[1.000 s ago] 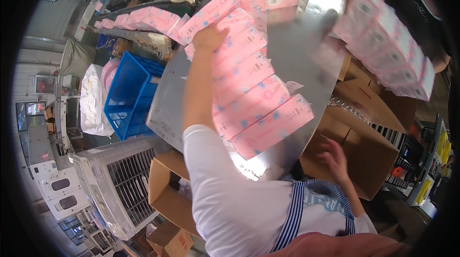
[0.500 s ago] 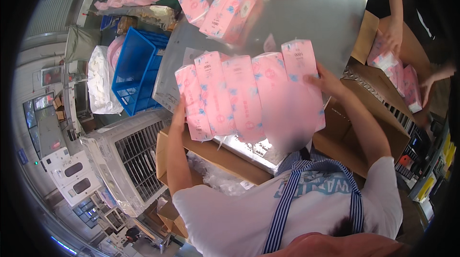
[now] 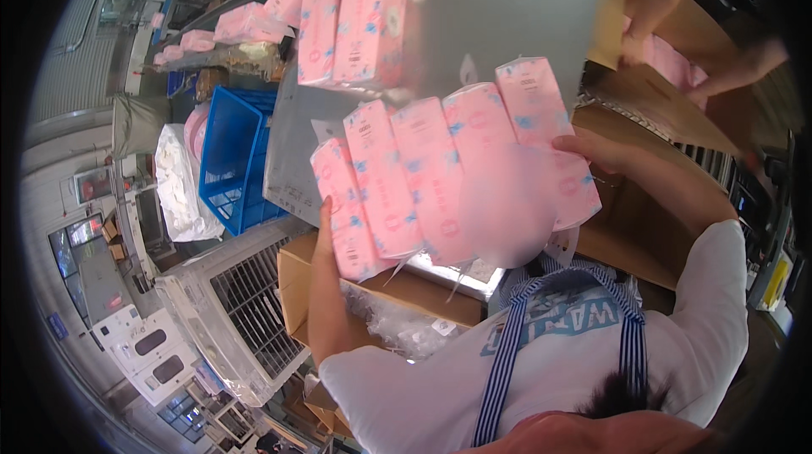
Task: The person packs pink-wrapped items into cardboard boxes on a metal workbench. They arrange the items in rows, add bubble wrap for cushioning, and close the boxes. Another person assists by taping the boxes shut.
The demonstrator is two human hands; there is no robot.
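Note:
A side-by-side row of several pink tissue packs (image 3: 436,179) with blue floral print is squeezed between my two hands. My left hand (image 3: 326,221) presses the outer side of the leftmost pack. At the other end, my right hand (image 3: 592,150) curls its fingers against the rightmost pack. The row is tilted, its right end farther from me, and lies over the near part of the metal table (image 3: 499,18). A round blurred patch covers part of the packs on the right.
More pink packs (image 3: 364,27) stand at the table's far left. Beside it are a blue crate (image 3: 233,158) and an open carton (image 3: 423,295) of clear plastic. At right, another person's hands (image 3: 647,22) hold pink packs in a cardboard box (image 3: 677,103).
The view has shifted. The held row has tilted, its left end lower and right end spread outward. The other person's hands have moved their packs farther up, into the box.

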